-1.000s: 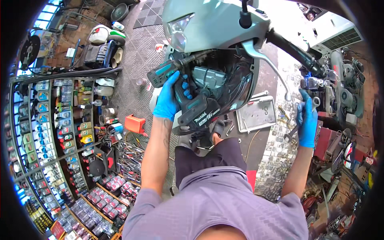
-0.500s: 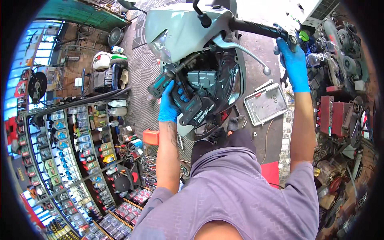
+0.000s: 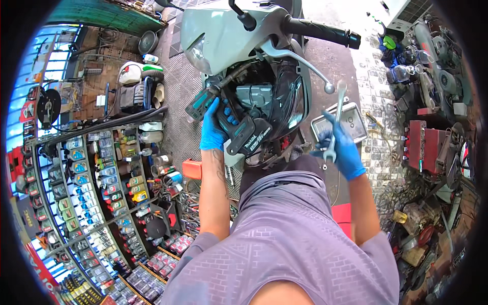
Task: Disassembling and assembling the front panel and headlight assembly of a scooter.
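Observation:
My left hand [image 3: 212,133], in a blue glove, is closed round the handle of a teal and black cordless impact driver [image 3: 199,105]. The driver's nose points up at the open front of a pale grey scooter [image 3: 223,35], and its battery hangs toward me. My right hand [image 3: 346,147], gloved too and slightly blurred, grips a silver wrench [image 3: 339,107] near its lower end. This wrench stands roughly lengthwise above a metal tray [image 3: 360,122], its open jaw showing below my fingers. Farther away are the scooter's brake lever [image 3: 300,57] and black handlebar grip [image 3: 320,33].
Shelves of bottles [image 3: 81,168] line the left side. An orange box [image 3: 192,169] lies on the floor near my left forearm. Red metal boxes [image 3: 424,147] and a heap of parts fill the right. A red mat [image 3: 343,216] shows beside my right elbow.
My right hand has left the handlebar end and come down and toward me, where the wrench now shows plainly in it. My left hand and the driver have barely moved.

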Action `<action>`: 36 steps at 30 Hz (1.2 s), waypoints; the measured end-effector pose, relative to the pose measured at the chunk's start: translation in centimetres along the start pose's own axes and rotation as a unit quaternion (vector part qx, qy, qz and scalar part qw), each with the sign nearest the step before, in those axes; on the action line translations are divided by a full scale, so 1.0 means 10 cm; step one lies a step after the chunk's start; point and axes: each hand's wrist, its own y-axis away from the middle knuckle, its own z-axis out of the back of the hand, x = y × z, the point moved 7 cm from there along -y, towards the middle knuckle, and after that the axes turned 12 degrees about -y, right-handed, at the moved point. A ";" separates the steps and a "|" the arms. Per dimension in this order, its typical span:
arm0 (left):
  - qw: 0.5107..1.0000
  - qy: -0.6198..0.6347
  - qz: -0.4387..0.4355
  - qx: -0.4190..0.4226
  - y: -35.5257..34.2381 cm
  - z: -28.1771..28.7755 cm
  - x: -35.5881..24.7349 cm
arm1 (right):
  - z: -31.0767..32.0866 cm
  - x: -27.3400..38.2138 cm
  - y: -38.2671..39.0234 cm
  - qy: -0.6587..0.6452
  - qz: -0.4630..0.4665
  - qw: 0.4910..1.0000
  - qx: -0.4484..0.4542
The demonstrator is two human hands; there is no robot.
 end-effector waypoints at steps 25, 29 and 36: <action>0.999 -0.029 -0.026 0.014 -0.04 -0.01 0.01 | -2.03 0.70 -1.38 0.745 0.420 0.489 0.169; 0.999 -0.009 -0.022 -0.029 -0.05 -0.01 0.02 | -2.04 0.69 -1.41 0.724 0.492 0.443 0.192; 0.999 -0.030 -0.036 -0.005 -0.01 -0.05 0.00 | -2.10 0.57 -1.44 0.726 0.501 0.413 0.227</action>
